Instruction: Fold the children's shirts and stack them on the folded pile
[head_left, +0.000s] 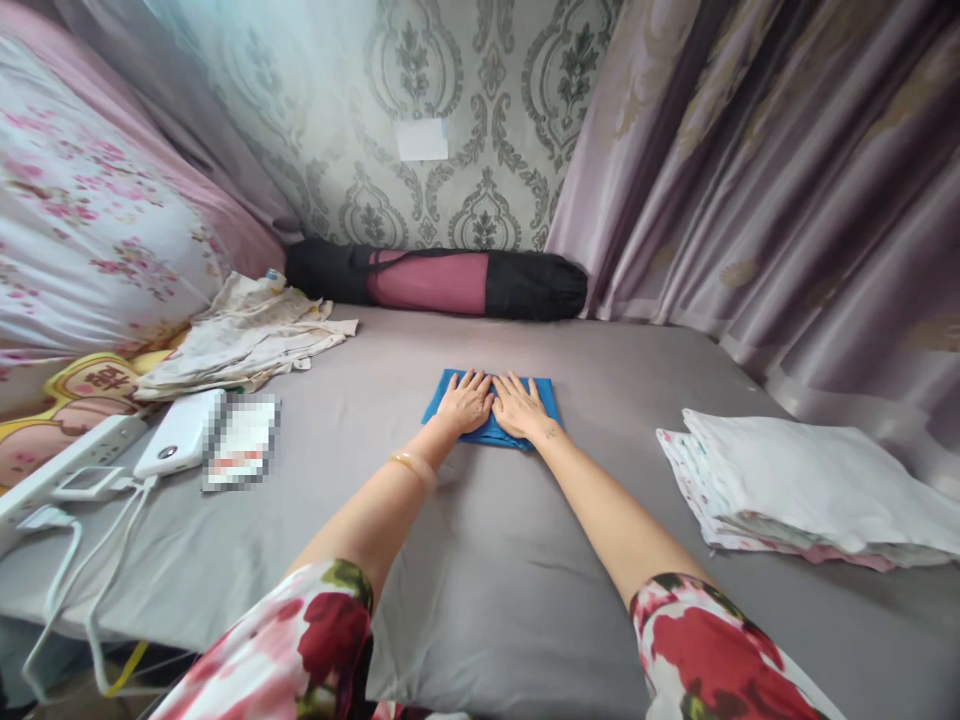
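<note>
A blue folded cloth (491,437) lies flat in the middle of the grey-covered surface. My left hand (465,402) rests palm down on its left half, fingers stretched out and pointing away from me. On the right half lies my right hand (519,405), also flat with its fingers spread. The two hands nearly meet at the thumbs. Blue fabric shows around the hands, and the part beneath the palms is hidden. A pale bangle (414,466) circles my left wrist.
At the right sits a stack of folded white cloths (817,480). Crumpled pale clothes (247,335) lie at the left, near a white power bank (180,435) and a power strip (75,465) with cables. A black and maroon long bag (431,282) runs along the patterned wall.
</note>
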